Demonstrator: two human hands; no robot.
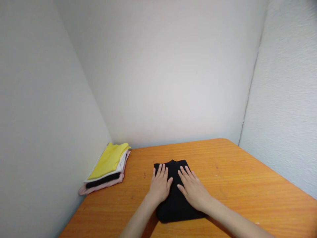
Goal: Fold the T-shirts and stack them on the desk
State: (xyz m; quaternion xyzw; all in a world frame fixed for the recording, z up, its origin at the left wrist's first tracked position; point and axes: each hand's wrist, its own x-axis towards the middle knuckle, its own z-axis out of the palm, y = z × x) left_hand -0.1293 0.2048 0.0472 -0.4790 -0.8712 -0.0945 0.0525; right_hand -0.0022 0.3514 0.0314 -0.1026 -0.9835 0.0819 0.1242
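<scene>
White walls close in on three sides around an orange wooden tabletop that fills the lower part of the view.

Your fingers lie flat and slightly spread, gripping nothing. Your left hand is palm-down on the left part of a folded black cloth, with its fingertips reaching toward the far edge of the fabric. Your right hand rests the same way on the right part, fingers fanned and pointing away from you and a little to the left. The two hands sit just beside each other, thumbs near but not touching, with a narrow strip of black showing between them. Both forearms run in from the bottom edge of the view.

That cloth is folded into a compact rectangle, lying flat near the middle of the tabletop, close to your side. A small bump of fabric sticks up at its far edge.

Well apart from it, at the far left corner against the wall, sits a stack of folded clothes: yellow on top, then white, then black, with pink at the bottom. It leans slightly toward you.
</scene>
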